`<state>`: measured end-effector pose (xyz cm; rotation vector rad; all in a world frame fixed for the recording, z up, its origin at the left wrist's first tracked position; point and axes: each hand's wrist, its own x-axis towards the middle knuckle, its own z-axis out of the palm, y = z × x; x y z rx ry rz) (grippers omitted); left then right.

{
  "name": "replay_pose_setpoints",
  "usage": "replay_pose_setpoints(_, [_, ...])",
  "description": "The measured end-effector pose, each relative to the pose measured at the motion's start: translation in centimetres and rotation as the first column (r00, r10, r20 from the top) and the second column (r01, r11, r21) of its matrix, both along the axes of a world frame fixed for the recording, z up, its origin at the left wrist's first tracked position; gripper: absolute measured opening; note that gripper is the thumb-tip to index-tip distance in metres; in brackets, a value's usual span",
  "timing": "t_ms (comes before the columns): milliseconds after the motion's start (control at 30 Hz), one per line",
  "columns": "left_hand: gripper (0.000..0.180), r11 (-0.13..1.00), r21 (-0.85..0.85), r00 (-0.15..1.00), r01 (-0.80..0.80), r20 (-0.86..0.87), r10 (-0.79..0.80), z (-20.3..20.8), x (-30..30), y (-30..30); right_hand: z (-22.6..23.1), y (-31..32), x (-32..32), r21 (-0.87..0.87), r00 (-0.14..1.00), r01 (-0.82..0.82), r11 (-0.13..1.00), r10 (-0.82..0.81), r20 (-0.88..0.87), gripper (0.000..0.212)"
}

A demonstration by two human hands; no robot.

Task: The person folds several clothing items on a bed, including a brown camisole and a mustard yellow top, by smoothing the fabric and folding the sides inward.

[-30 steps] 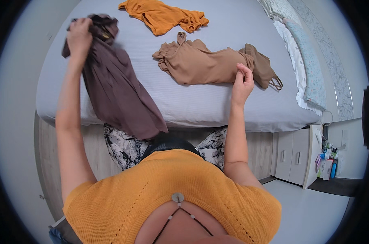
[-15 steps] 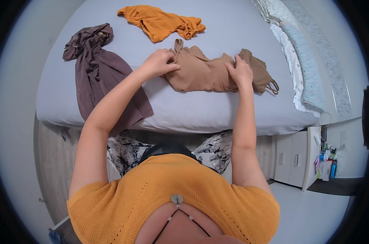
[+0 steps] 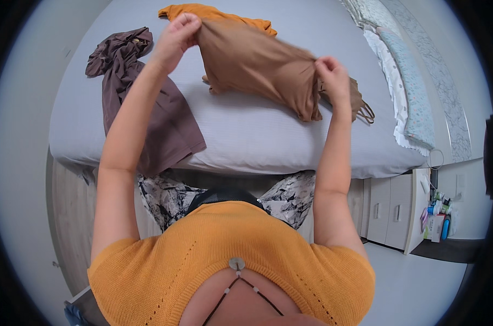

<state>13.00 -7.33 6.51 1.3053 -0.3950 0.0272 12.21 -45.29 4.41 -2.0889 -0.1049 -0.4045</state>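
At the far left of the bed, a plum-brown garment lay bunched and twisted at its upper end, while its smoother lower part spread out flat and reached the near edge of the mattress. The left forearm slanted up across it, elbow slightly bent, to the left hand, whose thumb and fingers pinched the upper left corner of a brown camisole.

The camisole was stretched between both hands above the pale grey bedsheet, its upper edge sloping down toward the right. Its cloth looked thin, matt and supple, fairly smooth across the middle, with soft folds gathering toward the lower right, where it drooped. Behind it, an orange garment showed along its top edge, partly covered from view.

The right hand was nearer the body than the left, its forearm almost upright, with thumb and fingertips closed on the camisole's right edge. Just beside that wrist lay a darker brown piece with thin straps; whether it was joined to the camisole could not be told. Farther right rested a pale blue patterned pillow.
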Motion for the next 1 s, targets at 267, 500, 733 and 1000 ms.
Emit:
replay_pose_setpoints(267, [0.011,0.953,0.146,0.918,-0.267,0.339,0.206,8.5,-0.4,2.4,9.8,2.4,-0.5,0.471,0.953,-0.169,0.866,0.022,0.303,0.013])
replay_pose_setpoints(500, [0.011,0.942,-0.013,0.923,-0.335,0.195,0.331,9.7,1.2,2.3,9.8,6.3,2.3,0.541,0.924,-0.285,0.791,0.076,0.376,0.012])
replay_pose_setpoints(733, [0.003,0.94,-0.05,0.693,-0.338,0.663,0.285,14.4,4.7,4.8,15.2,9.4,7.2,0.354,0.548,-0.391,0.85,-0.095,0.831,0.008])
replay_pose_setpoints(1000, [0.007,0.74,0.47,0.799,-0.481,0.582,0.15,-3.1,-8.7,2.9,-1.9,4.8,-3.6,0.122,0.884,-0.217,0.969,0.142,0.445,0.009])
